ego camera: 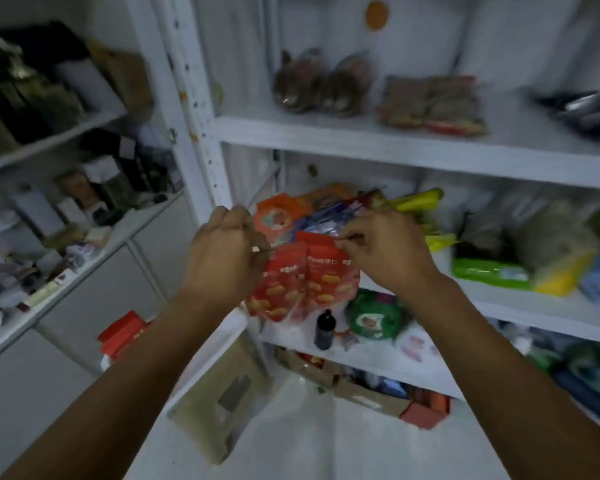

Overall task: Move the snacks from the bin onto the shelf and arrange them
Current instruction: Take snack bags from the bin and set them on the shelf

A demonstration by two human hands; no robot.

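- red snack pkts point(305, 282): bunch of bags held up in the air in front of the middle shelf point(520, 308), not yet set down.
- left hand point(226, 251): fingers curled, gripping the bunch's upper-left edge.
- right hand point(385, 251): thumb + fingertips pinching the top-right corner. Blur hides exact finger placement.
- Bin: can't tell which container it is. A cardboard box point(222, 400) sits low, below-left of the hands.
- Shelf spot is crowded: orange pkt point(278, 216) and blue pkt point(323, 218) behind the bunch. Green round pkt point(371, 317) and small dark bottle point(324, 329) lie just below it, near the front edge.
- Step in hand, IMO: settle the bunch onto the shelf & line it up.
- To do it well:
  - Keep both top corners pinched so the bags hang flat, not fanned.
  - Lower bottoms first, clear of the bottle, which prob. tips easily.
  - Lean the bunch against the pkts at the back, labels facing out.
  - Let go one hand at a time and check nothing slides fwd.
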